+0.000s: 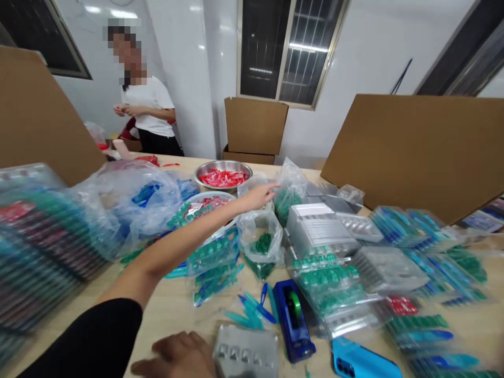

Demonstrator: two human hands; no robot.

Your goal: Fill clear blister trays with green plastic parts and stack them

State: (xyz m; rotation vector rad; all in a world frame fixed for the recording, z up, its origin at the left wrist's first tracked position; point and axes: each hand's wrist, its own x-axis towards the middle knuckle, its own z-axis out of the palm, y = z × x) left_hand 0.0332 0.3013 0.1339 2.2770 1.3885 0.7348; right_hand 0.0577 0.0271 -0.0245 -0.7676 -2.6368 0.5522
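Note:
My left hand [259, 197] is stretched far forward over the table, its fingers extended beside a clear plastic bag [290, 181] with small green pieces inside. Below it stands another opened clear bag [258, 226], also with green pieces. Low in the view, my right hand [179, 357] is blurred, palm down with fingers apart, at the left edge of a clear moulded plastic tray [247, 349]. Loose blue and teal plastic handles [252, 310] lie beyond that tray. A blue tape dispenser [292, 320] with a green core stands to its right.
Stacked filled blister packs [43, 236] rise at left. A metal bowl [223, 175] of red-and-pink pieces sits at the back. Empty clear trays [321, 231] are piled right of centre. A blue phone [364, 359] lies in front. Cardboard boxes [417, 152] and a co-worker [149, 105] stand beyond.

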